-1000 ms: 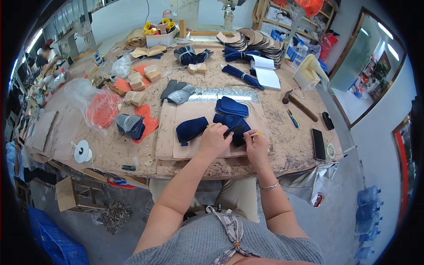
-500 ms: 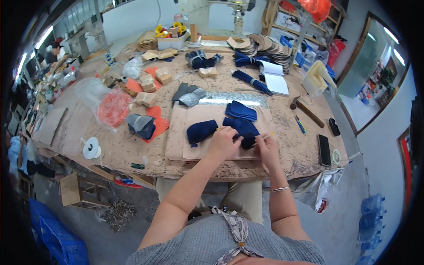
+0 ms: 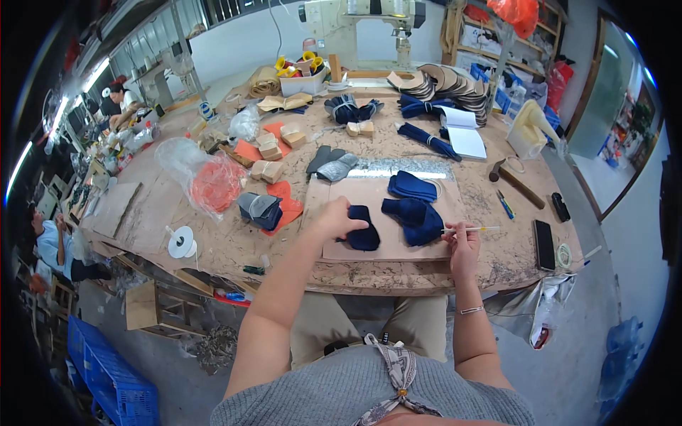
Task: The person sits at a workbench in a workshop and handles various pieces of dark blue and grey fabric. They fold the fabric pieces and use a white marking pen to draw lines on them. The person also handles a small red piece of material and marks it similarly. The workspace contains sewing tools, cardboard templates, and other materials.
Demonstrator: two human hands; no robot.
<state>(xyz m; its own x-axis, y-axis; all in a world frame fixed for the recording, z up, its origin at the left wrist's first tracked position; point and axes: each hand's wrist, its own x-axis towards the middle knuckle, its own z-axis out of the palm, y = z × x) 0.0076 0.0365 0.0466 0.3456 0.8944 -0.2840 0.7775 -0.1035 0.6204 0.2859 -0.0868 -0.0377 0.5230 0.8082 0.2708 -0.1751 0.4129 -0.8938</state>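
Thumb [image 3: 356, 225] of the left hand [image 3: 337, 219] lies over a navy fabric piece [image 3: 364, 239] on the tan board [image 3: 366, 190], whether it's gripped I can't tell; the right hand [image 3: 462, 247] pinches a slim white stick [image 3: 489, 228] beside a second navy piece [image 3: 416, 221].

A plain white wall [image 3: 631, 245] at right, meeting grey flooring [image 3: 526, 373], adjoins a brown-framed doorway [image 3: 602, 204], with brown wooden open shelving [image 3: 452, 39] behind the broad, marked tan worktable [image 3: 135, 228] and bright white tube lights [image 3: 96, 75] at upper left.
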